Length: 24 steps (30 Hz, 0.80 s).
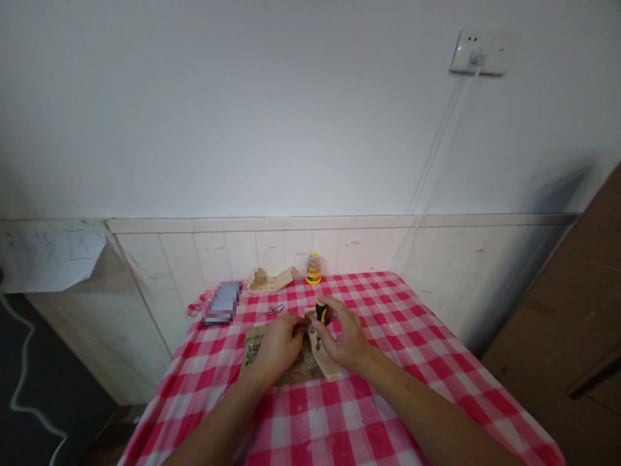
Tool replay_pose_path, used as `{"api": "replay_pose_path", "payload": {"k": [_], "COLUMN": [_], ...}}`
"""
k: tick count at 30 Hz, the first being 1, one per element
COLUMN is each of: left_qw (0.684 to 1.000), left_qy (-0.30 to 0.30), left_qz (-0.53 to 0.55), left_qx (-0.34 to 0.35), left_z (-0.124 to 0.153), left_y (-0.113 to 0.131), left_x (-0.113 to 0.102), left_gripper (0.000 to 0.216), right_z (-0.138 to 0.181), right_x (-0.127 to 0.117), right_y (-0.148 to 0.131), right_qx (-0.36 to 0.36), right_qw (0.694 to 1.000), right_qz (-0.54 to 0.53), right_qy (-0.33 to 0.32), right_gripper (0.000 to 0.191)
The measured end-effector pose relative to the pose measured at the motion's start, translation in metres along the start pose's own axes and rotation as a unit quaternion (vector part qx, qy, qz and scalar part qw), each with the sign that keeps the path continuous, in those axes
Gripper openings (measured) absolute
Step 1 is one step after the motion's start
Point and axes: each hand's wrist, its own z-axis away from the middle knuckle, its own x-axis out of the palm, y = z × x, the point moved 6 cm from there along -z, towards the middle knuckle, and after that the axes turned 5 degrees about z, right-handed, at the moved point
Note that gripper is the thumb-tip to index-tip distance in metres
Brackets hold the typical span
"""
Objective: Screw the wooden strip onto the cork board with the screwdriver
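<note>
My right hand (350, 338) is closed around the black and yellow handle of a screwdriver (321, 311), held upright over a pale wooden piece (326, 364). Small dark holes or fittings show in the wood below the handle; the screwdriver's tip is too small to make out. My left hand (277, 348) is curled, its fingertips pinched against the far left edge of the same wooden piece, close to the screwdriver. Beneath my left hand and the wood lies a brown printed sheet (253, 343), paper or cardboard, partly hidden.
Beyond my hands lie thin metal parts (274, 310), a second, curved wooden piece (272, 283) and a clear-topped yellow bit container (314, 270). A blurred phone-like slab (223, 303) rests at the left. The checked tablecloth (388, 304) reaches the panelled wall (218, 249).
</note>
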Motion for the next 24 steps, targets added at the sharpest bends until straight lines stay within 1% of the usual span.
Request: {"api": "replay_pose_path", "payload": {"k": [5, 11, 13, 19, 24], "left_qw": [1.000, 0.998, 0.997, 0.999, 0.999], "left_qy": [0.003, 0.055, 0.062, 0.011, 0.023], "left_qz": [0.009, 0.041, 0.036, 0.029, 0.030], "left_qx": [0.000, -0.012, -0.014, 0.015, 0.008], "left_z": [0.000, 0.005, 0.007, 0.009, 0.008], "left_y": [0.000, 0.005, 0.006, 0.011, 0.008], "left_x": [-0.001, -0.011, -0.013, -0.006, -0.003], "left_gripper": [0.026, 0.023, 0.022, 0.025, 0.024], "right_z": [0.003, 0.002, 0.002, 0.002, 0.002], "right_x": [0.003, 0.001, 0.001, 0.000, 0.000], "right_y": [0.001, -0.003, -0.002, 0.000, 0.001], "right_qx": [0.007, 0.007, 0.009, 0.005, 0.006], "right_qw": [0.999, 1.000, 1.000, 1.000, 1.000], "right_qz": [-0.031, -0.013, -0.016, -0.009, -0.006], "right_qy": [-0.027, -0.013, -0.015, -0.012, -0.012], "right_gripper": [0.047, 0.046, 0.046, 0.048, 0.047]}}
